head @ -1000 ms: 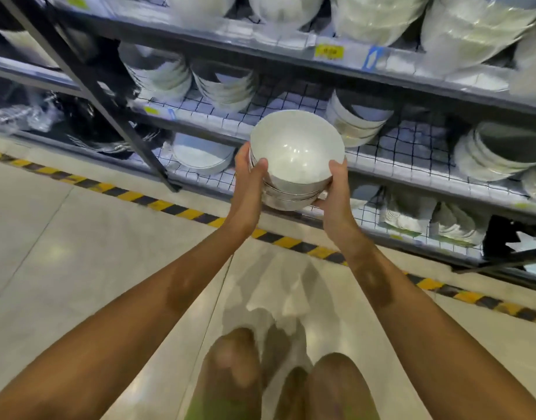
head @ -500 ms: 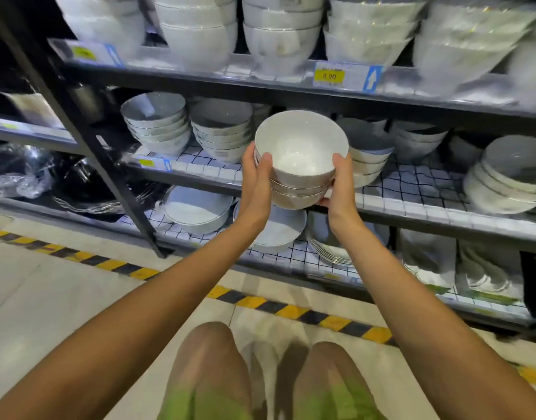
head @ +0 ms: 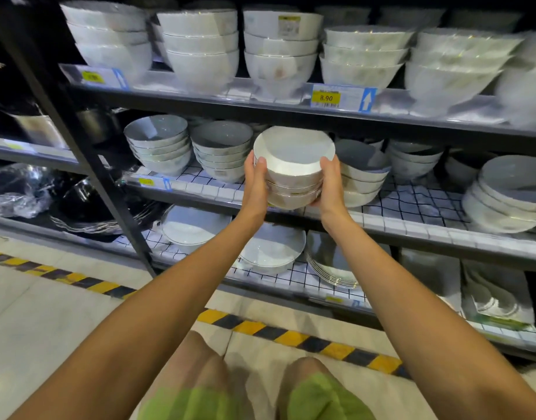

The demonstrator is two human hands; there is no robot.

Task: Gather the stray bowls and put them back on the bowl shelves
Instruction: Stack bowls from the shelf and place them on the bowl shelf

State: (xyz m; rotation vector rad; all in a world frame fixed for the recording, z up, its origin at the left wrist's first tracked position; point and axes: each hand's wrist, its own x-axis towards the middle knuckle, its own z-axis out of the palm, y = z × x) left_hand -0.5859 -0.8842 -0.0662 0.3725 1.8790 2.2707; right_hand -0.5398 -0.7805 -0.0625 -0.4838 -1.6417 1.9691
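Bowl stack (head: 294, 172) held just above the front edge of the middle shelf (head: 412, 228). Your left grip (head: 256, 184) and right grip (head: 330, 183) clasp its opposite sides, thumbs near the rim, probably so the nested bowls sit level for setting into the shelf's gap.
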